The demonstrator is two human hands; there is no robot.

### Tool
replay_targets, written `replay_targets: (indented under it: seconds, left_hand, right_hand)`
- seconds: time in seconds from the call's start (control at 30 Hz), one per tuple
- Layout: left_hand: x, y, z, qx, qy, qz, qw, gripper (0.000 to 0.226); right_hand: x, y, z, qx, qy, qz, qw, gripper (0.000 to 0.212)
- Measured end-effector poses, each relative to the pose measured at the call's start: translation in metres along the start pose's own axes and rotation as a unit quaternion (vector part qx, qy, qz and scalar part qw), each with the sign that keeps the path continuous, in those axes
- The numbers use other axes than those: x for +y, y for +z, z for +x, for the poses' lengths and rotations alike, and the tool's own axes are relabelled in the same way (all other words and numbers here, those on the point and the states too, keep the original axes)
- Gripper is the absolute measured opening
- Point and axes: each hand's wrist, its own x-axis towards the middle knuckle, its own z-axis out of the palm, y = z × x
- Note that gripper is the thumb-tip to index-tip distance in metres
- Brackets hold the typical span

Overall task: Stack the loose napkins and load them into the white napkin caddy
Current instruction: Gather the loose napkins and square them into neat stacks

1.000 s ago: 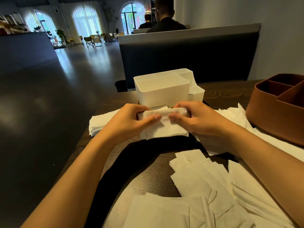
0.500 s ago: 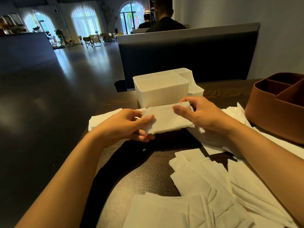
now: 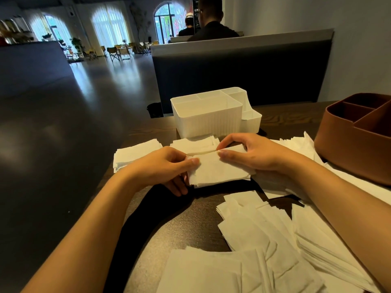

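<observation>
We hold a small stack of napkins (image 3: pixel 218 171) between both hands just above the dark worktop (image 3: pixel 190 220), near the white napkin caddy (image 3: pixel 208 121), which stands just beyond it. Our left hand (image 3: pixel 163 167) pinches the stack's left end, thumb on top and fingers (image 3: pixel 179 190) curled beneath; our right hand (image 3: pixel 251 154) grips the right end, thumb and forefinger closed on its far edge. Half a second ago the stack sat higher, against the caddy's front; it now lies lower and nearer us. More loose napkins (image 3: pixel 264 240) spread across the near right, another pile (image 3: pixel 135 153) lies to the left, and a brown caddy (image 3: pixel 357 136) stands far right.
</observation>
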Motion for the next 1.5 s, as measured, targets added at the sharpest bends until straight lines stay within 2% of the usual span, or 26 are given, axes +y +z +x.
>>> replay_targets:
  seconds: [0.13,0.4,0.53,0.63,0.77,0.87,0.97,1.03,1.1,1.17,1.23,1.27,1.3,1.37,1.43,1.5]
  left_hand:
    - [0.002,-0.003,0.001,0.043,0.029,0.018,0.999,0.027]
    - [0.007,-0.003,-0.001,0.108,0.068,-0.098,0.987,0.04]
    - [0.006,-0.002,0.0,0.094,0.048,-0.119,0.987,0.045]
    - [0.006,-0.002,0.002,0.075,0.046,-0.175,0.981,0.039]
    - [0.013,-0.005,-0.003,0.098,0.083,-0.284,0.95,0.03]
    - [0.022,-0.007,-0.009,0.102,0.112,-0.383,0.911,0.022]
    - [0.027,-0.006,-0.017,0.059,0.134,-0.487,0.861,0.035]
    - [0.03,-0.001,-0.02,0.026,0.136,-0.502,0.854,0.041]
    - [0.032,0.007,-0.017,0.003,0.12,-0.482,0.868,0.039]
    - [0.03,0.013,-0.011,0.017,0.096,-0.403,0.91,0.028]
    - [0.022,0.014,-0.006,0.058,0.075,-0.213,0.972,0.022]
    - [0.018,0.014,-0.004,0.07,0.07,-0.109,0.989,0.022]
    - [0.015,0.014,-0.003,0.071,0.068,-0.028,0.995,0.022]
    - [0.011,0.013,-0.001,0.064,0.072,0.055,0.994,0.024]
    - [0.009,0.011,-0.001,0.057,0.075,0.072,0.993,0.027]
    - [0.008,0.007,0.0,0.042,0.07,0.064,0.995,0.028]
  right_hand:
    - [0.0,0.002,0.001,-0.014,0.001,-0.009,1.0,0.049]
    - [0.0,0.004,0.002,-0.023,-0.013,-0.01,1.0,0.053]
    - [-0.001,0.005,0.001,-0.028,-0.023,-0.019,0.999,0.056]
    - [-0.002,0.005,-0.002,-0.038,-0.038,-0.04,0.998,0.059]
    - [-0.001,0.009,-0.003,-0.052,-0.029,-0.042,0.997,0.053]
    - [-0.001,0.008,-0.001,-0.05,-0.024,-0.061,0.997,0.055]
    - [0.001,0.008,-0.002,-0.056,-0.024,-0.043,0.997,0.044]
    - [0.002,0.009,-0.007,-0.064,-0.012,0.008,0.998,0.039]
    - [0.001,0.009,-0.011,-0.051,-0.022,0.057,0.997,0.035]
    - [0.0,0.006,-0.009,-0.028,-0.023,0.079,0.996,0.037]
    - [0.0,0.001,-0.003,-0.005,0.004,0.063,0.998,0.028]
    - [-0.001,0.0,-0.002,0.0,0.02,0.074,0.997,0.027]
    - [-0.002,-0.001,-0.003,0.002,0.037,0.103,0.994,0.039]
    - [-0.002,-0.001,-0.003,0.018,0.06,0.159,0.985,0.065]
    - [-0.005,0.0,-0.003,0.021,0.064,0.173,0.983,0.073]
    - [-0.007,0.0,-0.002,0.014,0.046,0.129,0.99,0.069]
